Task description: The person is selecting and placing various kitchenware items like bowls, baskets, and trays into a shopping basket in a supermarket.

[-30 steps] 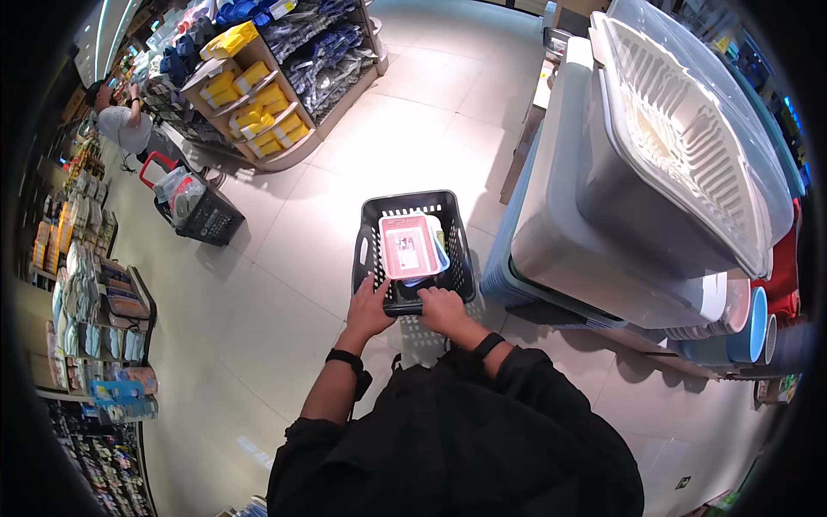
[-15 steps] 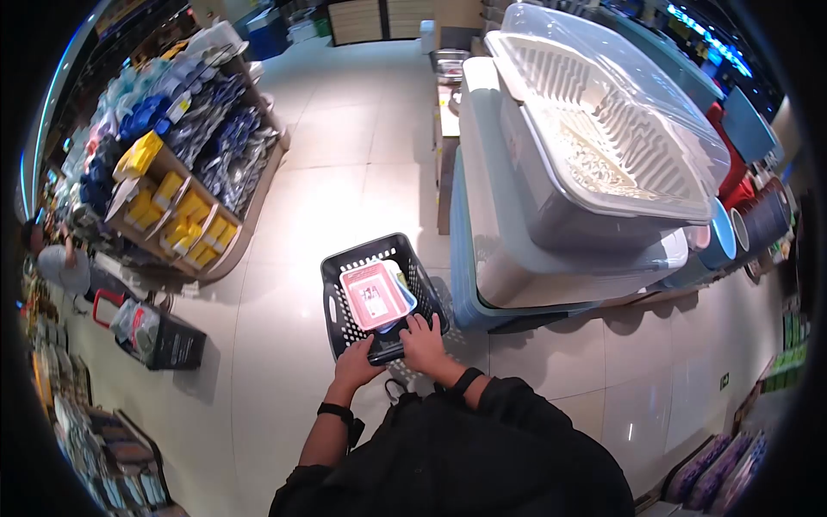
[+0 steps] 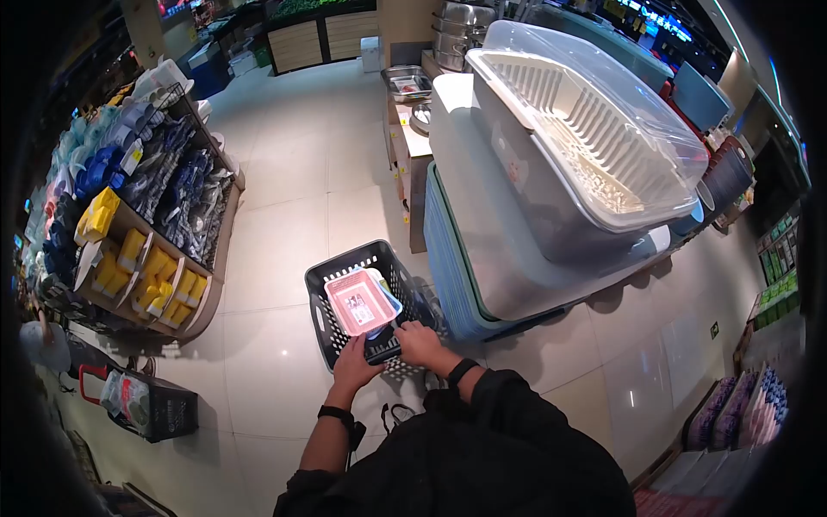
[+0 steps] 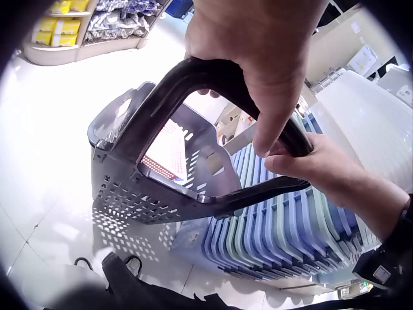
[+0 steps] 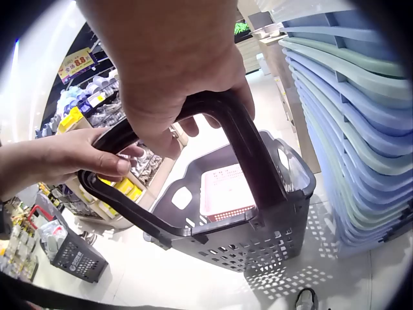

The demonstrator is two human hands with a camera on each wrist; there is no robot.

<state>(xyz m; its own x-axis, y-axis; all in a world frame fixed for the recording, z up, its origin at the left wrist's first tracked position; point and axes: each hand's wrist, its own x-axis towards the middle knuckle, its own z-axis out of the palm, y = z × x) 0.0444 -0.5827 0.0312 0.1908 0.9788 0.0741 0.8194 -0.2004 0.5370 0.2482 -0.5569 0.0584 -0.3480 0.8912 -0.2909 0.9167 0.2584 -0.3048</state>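
Note:
A black shopping basket (image 3: 315, 312) with perforated walls stands in front of me on the floor. Both my hands grip its black handle (image 5: 250, 158). My left hand (image 3: 353, 370) curls round one part of the bar, its thumb over it. Close beside it, my right hand (image 3: 420, 345) has its fingers wrapped round the bar too, as the right wrist view shows. Inside the basket lies a pink plastic tray (image 3: 357, 302) with a label in it. Under its right side, a white and blue item (image 3: 388, 291) is partly hidden.
Large storage tubs (image 3: 508, 233), with a lidded dish rack (image 3: 594, 129) on top, stand close on the right. A rounded display shelf (image 3: 215, 302) is at left. Lower left, a person (image 3: 47, 343) is beside another basket (image 3: 164, 405) with a red handle.
The view has turned right: the display shelf, the other basket and the tubs have shifted left in it. Both hands keep their grip on the handle, and the tray stays in the basket.

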